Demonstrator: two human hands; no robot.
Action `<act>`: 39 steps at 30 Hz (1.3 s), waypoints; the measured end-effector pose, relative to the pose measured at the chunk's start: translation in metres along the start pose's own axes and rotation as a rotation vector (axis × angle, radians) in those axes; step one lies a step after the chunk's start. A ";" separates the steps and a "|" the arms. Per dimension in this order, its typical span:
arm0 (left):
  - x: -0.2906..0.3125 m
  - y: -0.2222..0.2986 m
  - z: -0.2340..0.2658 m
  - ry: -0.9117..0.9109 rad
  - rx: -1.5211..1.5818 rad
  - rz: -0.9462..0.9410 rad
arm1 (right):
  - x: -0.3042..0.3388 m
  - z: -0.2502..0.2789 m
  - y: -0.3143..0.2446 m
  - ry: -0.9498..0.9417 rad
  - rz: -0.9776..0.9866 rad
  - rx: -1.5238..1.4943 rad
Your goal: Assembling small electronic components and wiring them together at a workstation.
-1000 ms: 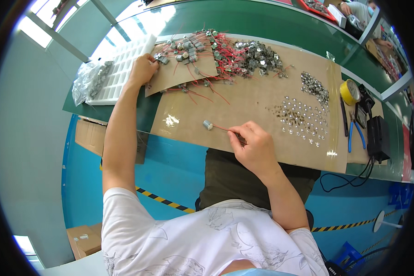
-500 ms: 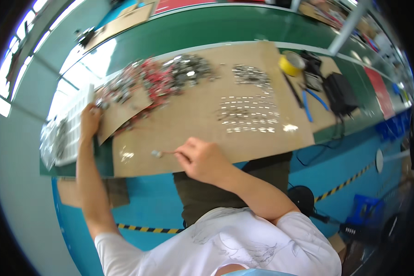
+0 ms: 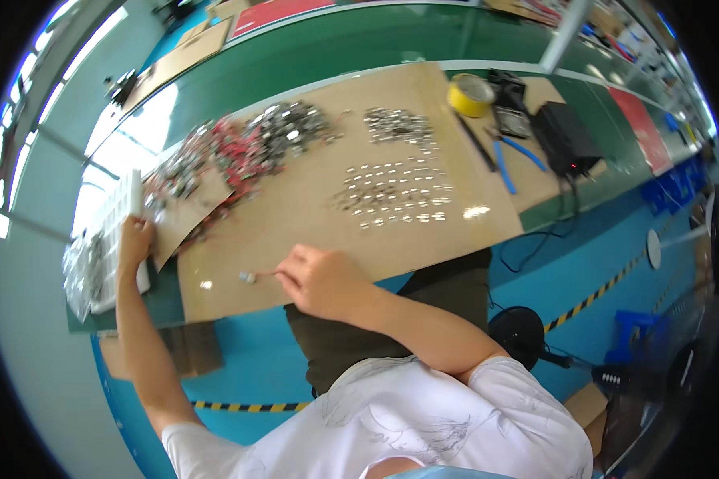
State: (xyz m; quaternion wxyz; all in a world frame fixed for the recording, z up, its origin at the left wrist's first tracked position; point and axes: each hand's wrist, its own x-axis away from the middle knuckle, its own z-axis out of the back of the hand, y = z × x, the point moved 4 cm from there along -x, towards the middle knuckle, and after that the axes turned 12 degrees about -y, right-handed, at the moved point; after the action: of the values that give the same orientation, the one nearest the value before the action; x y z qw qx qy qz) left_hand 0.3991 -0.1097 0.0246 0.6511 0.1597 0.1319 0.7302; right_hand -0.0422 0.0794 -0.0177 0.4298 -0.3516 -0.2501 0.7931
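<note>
My right hand is closed in a pinch near the front edge of the brown sheet. It holds the thin reddish wires of a small wired part, whose silvery end points left, just over the sheet. At the far left, my left hand is over the edge of a white slotted tray, beside a loose cardboard flap. Its fingers are curled, and what they hold, if anything, is hidden. Beyond the flap lies a heap of similar parts with red wires and silvery ends.
Small metal pieces lie in rows on the brown sheet, with a metal pile behind. At right are yellow tape, blue-handled pliers, a black stick and a black box with a cable. A clear plastic bag lies by the tray.
My left hand has drawn back from the heap's edge, toward me along the tray. My right hand still pinches the wired part. The whole view has shifted, with the bench now further left.
</note>
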 end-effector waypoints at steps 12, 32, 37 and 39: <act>0.066 0.186 0.007 -0.240 0.328 -0.099 | -0.001 0.013 -0.003 0.008 0.012 -0.004; 0.072 0.249 -0.029 0.201 0.303 -0.268 | -0.004 0.014 -0.001 -0.022 -0.013 -0.097; 0.074 0.057 -0.022 0.444 -0.284 -0.379 | 0.000 0.019 0.000 -0.027 0.005 0.015; 0.083 -0.068 -0.019 0.437 -0.143 -0.333 | -0.006 0.005 -0.017 -0.097 0.127 0.003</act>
State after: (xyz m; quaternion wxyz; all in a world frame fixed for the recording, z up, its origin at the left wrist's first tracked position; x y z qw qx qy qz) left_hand 0.4451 -0.0193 -0.0148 0.7279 -0.0716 0.2416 0.6377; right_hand -0.0351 0.0829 -0.0005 0.3665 -0.3273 -0.2465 0.8354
